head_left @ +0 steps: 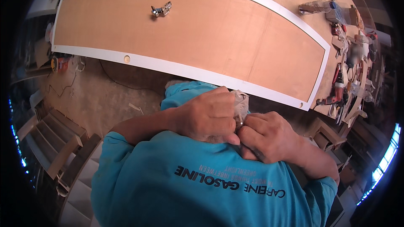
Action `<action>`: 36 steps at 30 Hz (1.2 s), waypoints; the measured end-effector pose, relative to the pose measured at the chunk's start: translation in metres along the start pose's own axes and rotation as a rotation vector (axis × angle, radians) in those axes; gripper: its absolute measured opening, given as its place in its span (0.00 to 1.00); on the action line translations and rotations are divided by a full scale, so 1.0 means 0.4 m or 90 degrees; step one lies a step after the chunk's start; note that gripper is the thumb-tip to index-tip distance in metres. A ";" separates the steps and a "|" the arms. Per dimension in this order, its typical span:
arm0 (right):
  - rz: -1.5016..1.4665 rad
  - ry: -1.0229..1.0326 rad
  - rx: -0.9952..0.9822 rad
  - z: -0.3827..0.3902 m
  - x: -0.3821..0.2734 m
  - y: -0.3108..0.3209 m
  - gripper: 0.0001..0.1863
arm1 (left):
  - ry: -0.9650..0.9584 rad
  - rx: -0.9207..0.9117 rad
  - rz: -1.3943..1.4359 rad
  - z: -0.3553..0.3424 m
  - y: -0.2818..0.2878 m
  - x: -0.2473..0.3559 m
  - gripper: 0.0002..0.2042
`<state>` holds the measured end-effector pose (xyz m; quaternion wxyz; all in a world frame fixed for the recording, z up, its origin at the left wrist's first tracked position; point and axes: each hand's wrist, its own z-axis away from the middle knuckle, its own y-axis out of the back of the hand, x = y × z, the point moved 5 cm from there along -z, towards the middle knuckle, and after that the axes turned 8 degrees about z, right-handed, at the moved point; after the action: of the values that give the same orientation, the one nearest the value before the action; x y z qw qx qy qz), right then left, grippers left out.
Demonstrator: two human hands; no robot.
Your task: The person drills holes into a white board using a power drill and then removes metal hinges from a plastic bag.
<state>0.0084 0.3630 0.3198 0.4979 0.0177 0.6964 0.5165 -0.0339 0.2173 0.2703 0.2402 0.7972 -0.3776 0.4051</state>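
Close in front of my chest, my left hand (pixel 210 115) and my right hand (pixel 268 136) are both closed, fingers almost meeting. Between them they pinch a small clear plastic bag (pixel 241 105), whose crumpled upper part sticks up past the fingers. A bit of shiny metal (pixel 239 123) shows at the gap between the hands; the rest of it is hidden. Beyond the hands lies a large flat door panel (pixel 202 25), tan inside a white frame. On that panel rests a shiny metal cabinet hinge (pixel 161 9), apart from both hands.
The panel's near edge has a round hole (pixel 127 59) at left and a smaller one (pixel 301 104) at right. A red and grey power drill (pixel 336 94) and scattered tools crowd the bench at right. Wooden pieces (pixel 63 155) stand at lower left. A cable (pixel 113 80) crosses the floor.
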 end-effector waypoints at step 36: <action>-0.305 -0.236 0.567 0.072 0.315 0.033 0.05 | 0.551 0.663 0.490 0.046 0.047 -0.435 0.16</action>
<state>-0.0408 0.4572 0.2454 0.6606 0.1584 0.7332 0.0312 -0.1076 0.2644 0.1174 -0.1964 0.3910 -0.2612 0.8604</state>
